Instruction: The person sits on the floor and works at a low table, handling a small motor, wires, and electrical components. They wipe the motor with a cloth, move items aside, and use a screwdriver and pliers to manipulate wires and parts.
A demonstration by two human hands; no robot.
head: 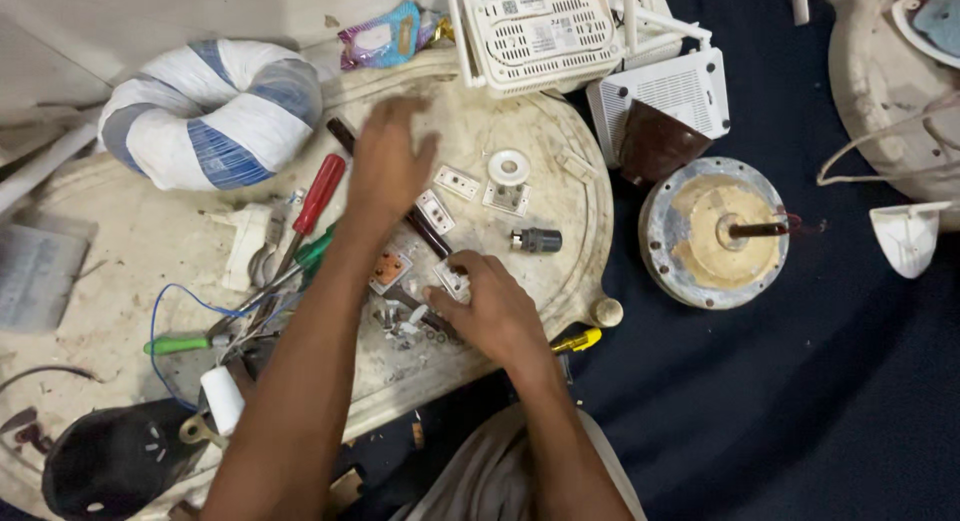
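My left hand (388, 166) hovers over the middle of a worn oval board (560, 196), fingers spread and blurred, holding nothing I can see. It is above a dark rod (342, 136) and near a small white switch (434, 210). My right hand (490, 311) rests low on the board with fingers curled on a small white switch part (449, 277). An orange-faced switch (388, 271) lies between the two hands, and small metal bits (400, 321) sit just left of the right hand.
A red-handled screwdriver (318, 194), green-handled tools (180, 345) and blue wire (170, 301) lie left. A white and blue coil (215, 111) sits at back left, white routers (540, 26) at the back, a round fan motor (715, 231) on dark cloth right.
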